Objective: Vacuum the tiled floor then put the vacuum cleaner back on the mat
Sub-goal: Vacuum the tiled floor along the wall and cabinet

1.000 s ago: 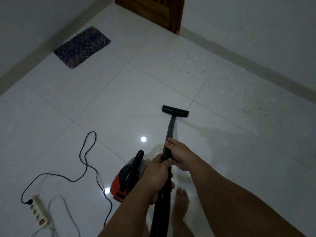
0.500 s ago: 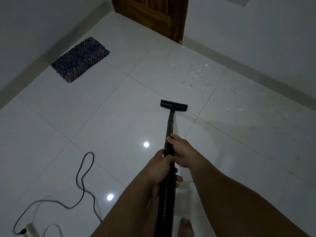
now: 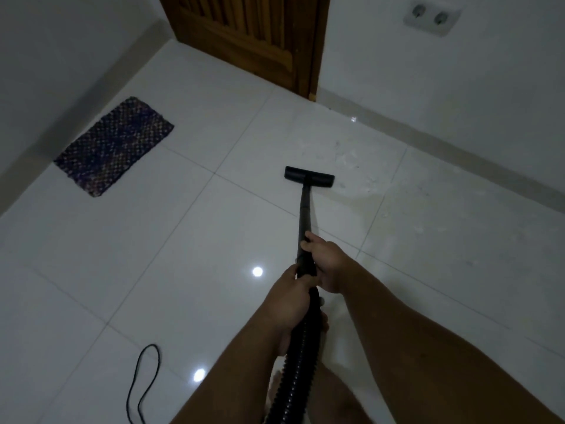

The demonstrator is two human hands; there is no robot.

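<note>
Gripping the black wand (image 3: pixel 305 209) of the vacuum cleaner, the right hand (image 3: pixel 328 264) wraps it farther out while the left hand (image 3: pixel 290 296) closes round it just behind, where the rigid tube meets the ribbed hose (image 3: pixel 298 371) running down between the forearms. Out beyond the hands, the wand ends in a flat black floor nozzle (image 3: pixel 309 177) resting on the tiled floor (image 3: pixel 183 240). The tiles are large, glossy and white, with thin grout lines and two bright light reflections left of the hands. Just past and to the right of the nozzle, pale specks and scraps of debris (image 3: pixel 357 166) lie scattered on the tile. Far out to the left of the hands, a dark woven mat (image 3: pixel 114 146) lies flat beside the left wall's skirting, bare. A loop of black power cable (image 3: pixel 143 384) lies near the left forearm. Ahead stands a brown wooden door (image 3: pixel 250 41); a double wall socket (image 3: pixel 431 18) sits high on the right wall. No writing is readable. Open tile stretches between the nozzle, the mat and both walls.
</note>
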